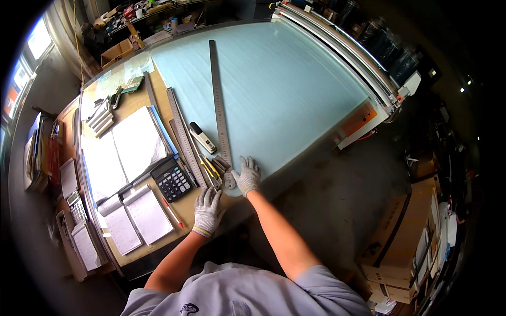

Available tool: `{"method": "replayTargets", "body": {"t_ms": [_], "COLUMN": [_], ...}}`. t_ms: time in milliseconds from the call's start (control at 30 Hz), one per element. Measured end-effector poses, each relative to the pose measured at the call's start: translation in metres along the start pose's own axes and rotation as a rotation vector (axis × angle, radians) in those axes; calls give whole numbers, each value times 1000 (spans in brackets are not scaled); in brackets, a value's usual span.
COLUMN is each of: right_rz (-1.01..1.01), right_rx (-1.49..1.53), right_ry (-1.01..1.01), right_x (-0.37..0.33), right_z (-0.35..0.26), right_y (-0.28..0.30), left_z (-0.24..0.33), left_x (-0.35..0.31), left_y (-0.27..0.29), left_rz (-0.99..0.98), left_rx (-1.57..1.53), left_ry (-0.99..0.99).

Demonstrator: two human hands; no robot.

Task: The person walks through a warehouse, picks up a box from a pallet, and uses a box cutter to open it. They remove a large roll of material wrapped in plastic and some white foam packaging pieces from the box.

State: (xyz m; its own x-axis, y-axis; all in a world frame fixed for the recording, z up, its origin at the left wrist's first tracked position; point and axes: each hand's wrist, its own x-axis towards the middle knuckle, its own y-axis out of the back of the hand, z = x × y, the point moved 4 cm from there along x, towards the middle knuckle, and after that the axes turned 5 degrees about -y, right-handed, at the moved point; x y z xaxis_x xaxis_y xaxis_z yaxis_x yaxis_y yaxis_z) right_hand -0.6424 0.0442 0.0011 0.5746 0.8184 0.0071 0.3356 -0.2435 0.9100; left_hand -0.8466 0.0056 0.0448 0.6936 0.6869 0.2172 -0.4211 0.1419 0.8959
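The right hand [247,176], gloved in grey knit, lies at the near edge of the pale blue sheet [284,95], its fingers spread and released, just right of the near end of a long steel ruler [220,113]. The left hand [209,211], gloved alike, is at the desk's near edge with its fingers reaching forward and apart, no grasp showing; whether its fingertips touch the tools ahead cannot be told.

Just beyond the hands lie a yellow cutter [211,167] and some small metal pieces, with a black-and-silver stapler [203,138] farther off. A second steel ruler [184,134] runs away to their left. Left of that, a black calculator [172,180] sits near a red pen [173,213] and an open notepad [147,213], with an open binder [126,150] beyond.

The sheet covers the right part of the desk [150,250], and a long roller assembly [342,47] spans its far right side. Cardboard boxes [395,237] stand at the near right.
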Motion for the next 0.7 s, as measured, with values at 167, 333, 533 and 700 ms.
{"method": "replayTargets", "body": {"t_ms": [167, 333, 533, 700], "right_rz": [13, -74, -150, -220], "right_rx": [-150, -18, -62, -140], "right_ry": [182, 327, 346, 378], "right_x": [23, -19, -21, -13], "right_z": [-20, -20, -1, 39], "right_y": [-37, -18, -15, 11], "left_z": [-17, -28, -27, -20], "left_x": [19, 23, 34, 39], "left_y": [-15, -15, -18, -32], "left_rz": [-19, 27, -20, -76], "left_rx": [10, 10, 33, 68], "left_ry": [109, 171, 165, 246]}}
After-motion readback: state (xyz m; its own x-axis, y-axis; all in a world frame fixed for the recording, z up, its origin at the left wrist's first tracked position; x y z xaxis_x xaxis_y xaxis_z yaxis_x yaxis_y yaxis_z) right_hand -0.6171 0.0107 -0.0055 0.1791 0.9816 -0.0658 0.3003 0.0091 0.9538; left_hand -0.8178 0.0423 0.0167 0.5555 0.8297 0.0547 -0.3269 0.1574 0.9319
